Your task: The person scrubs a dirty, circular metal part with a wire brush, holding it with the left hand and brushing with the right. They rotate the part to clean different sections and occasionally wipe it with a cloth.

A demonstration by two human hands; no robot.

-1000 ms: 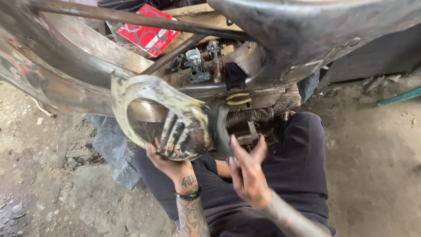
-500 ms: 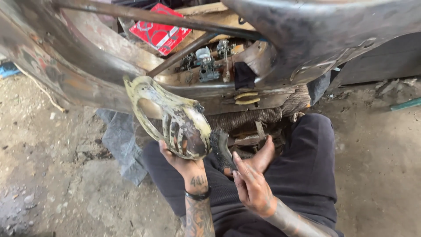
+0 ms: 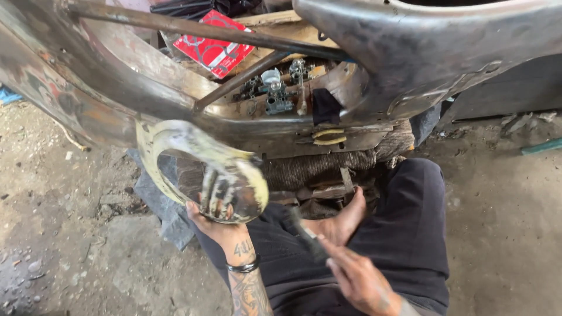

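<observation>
My left hand grips the lower edge of a curved, worn yellowish metal cover with slotted vents, held up in front of a bare metal vehicle body. My right hand is low at the bottom right, closed around the handle of a dark, narrow tool that points up toward the cover. The tool's tip is blurred and lies just right of the cover. I sit on the ground in dark trousers with a bare foot between my legs.
A red flat package and small metal engine parts lie on a wooden shelf inside the frame. A rusty steel bar crosses above. Grey cloth lies on the dirt floor at left. A green rod lies at right.
My right hand has dropped down and to the right, pulling the dark tool away from the cover. My left hand has tilted the cover and shifted it slightly left.
</observation>
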